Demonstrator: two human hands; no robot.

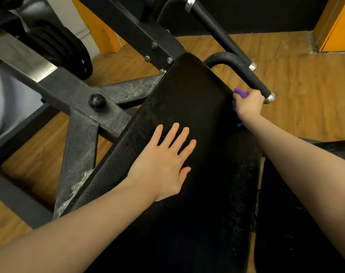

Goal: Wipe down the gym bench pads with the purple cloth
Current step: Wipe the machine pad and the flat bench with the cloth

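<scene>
A long black bench pad (187, 99) runs from the bottom of the view up to the machine frame. My left hand (165, 160) lies flat on the middle of the pad, fingers spread, holding nothing. My right hand (248, 104) is closed on the purple cloth (240, 93) and presses it against the pad's right edge, just below the end of a black handle bar. Only small bits of the cloth show around my fingers. A second black pad (297, 213) sits at the lower right, partly under my right forearm.
A black handle bar (244, 70) with chrome caps curves past the pad's upper right. The worn grey steel frame (83, 107) with a round black knob (96, 102) crosses the left side. Black weight plates (69, 50) hang at the upper left. The floor (305, 79) is wood.
</scene>
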